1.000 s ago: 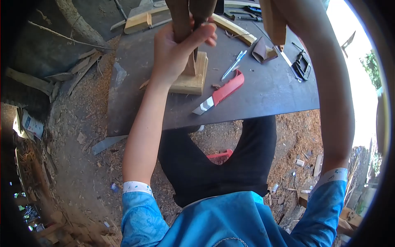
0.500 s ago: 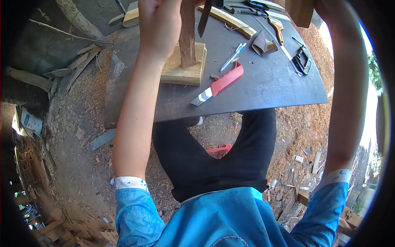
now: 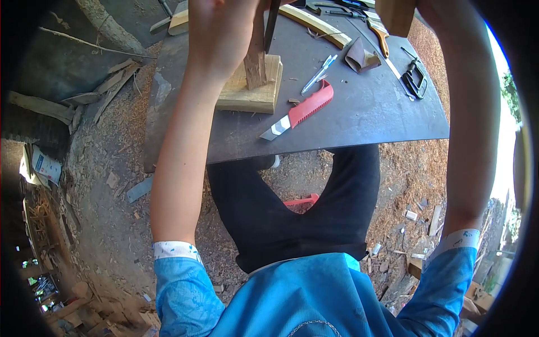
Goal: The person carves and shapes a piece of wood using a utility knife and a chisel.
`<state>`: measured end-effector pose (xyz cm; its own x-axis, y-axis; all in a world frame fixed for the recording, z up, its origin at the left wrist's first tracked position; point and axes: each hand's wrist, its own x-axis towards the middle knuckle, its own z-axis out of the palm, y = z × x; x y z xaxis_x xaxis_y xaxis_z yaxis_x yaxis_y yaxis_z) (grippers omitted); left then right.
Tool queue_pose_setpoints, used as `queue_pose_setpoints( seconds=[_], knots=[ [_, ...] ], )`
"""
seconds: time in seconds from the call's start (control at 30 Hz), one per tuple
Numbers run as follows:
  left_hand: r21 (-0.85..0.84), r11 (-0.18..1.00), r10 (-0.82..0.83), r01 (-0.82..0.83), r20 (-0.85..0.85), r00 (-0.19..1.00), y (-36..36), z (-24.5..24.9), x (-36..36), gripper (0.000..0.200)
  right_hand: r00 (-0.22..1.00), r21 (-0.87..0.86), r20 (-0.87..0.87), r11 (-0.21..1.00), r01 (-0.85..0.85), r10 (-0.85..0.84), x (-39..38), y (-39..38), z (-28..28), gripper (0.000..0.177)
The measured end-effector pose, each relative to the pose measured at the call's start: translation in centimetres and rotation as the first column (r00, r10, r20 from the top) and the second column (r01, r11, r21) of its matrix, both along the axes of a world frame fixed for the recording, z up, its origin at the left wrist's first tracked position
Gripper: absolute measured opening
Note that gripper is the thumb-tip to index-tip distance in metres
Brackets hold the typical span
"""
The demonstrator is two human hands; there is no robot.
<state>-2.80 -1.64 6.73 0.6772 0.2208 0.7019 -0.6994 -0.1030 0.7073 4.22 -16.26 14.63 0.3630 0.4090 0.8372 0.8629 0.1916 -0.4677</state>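
My left hand (image 3: 222,33) is at the top edge of the view, against an upright wooden piece (image 3: 255,67) that stands on a light wooden block (image 3: 250,101). Its fingers are cut off by the frame. A dark flat blade (image 3: 272,25) shows beside the upright piece. At the upper right, my right hand (image 3: 435,12) is closed on a wooden block-like handle (image 3: 396,16), partly out of frame. A red-handled knife (image 3: 310,105) lies near the front edge of the dark table (image 3: 365,123), next to pens (image 3: 319,74).
Sandpaper (image 3: 361,57), a brush (image 3: 380,40), a metal ruler (image 3: 393,70) and a black clamp (image 3: 414,81) lie on the right of the table. A curved wood strip (image 3: 317,27) lies behind. Wood scraps and shavings cover the ground around.
My right hand and the wooden handle have shifted slightly left. The dark blade now sits closer to the upright piece. The camera view has moved a little.
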Motion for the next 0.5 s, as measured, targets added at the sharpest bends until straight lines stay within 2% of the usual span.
queue_pose_setpoints(
  seconds=[0.07,0.13,0.23,0.33,0.43,0.5],
  knots=[
    [0.02,0.997,0.079,-0.079,-0.005,0.997,-0.2,-0.1,0.2,0.032,1.0,0.001,0.004,1.0,-0.003,0.003,-0.2,-0.1,0.0,0.024],
    [0.07,0.987,0.143,-0.147,0.059,0.988,0.1,-0.8,1.1,0.039,1.0,0.01,0.011,1.0,-0.007,0.006,-0.5,0.0,-0.1,0.024],
    [0.012,0.997,0.076,-0.075,-0.084,0.994,0.0,0.1,0.4,0.048,1.0,0.022,0.021,1.0,-0.005,0.005,-0.4,-0.3,0.0,0.023],
    [-0.011,1.0,0.027,-0.026,0.04,0.999,0.9,-1.3,1.8,0.05,0.999,0.032,0.032,0.999,-0.019,0.018,-0.4,-0.5,0.3,0.023],
    [-0.067,0.994,0.088,-0.088,-0.017,0.996,-0.4,-0.4,1.0,0.051,0.998,0.043,0.05,0.998,-0.046,0.044,0.0,-0.6,0.3,0.023],
    [-0.096,0.992,0.084,-0.086,-0.022,0.996,-0.8,0.0,0.8,0.052,0.991,0.039,0.056,0.991,-0.126,0.124,0.5,-0.7,0.8,0.023]
  ],
)
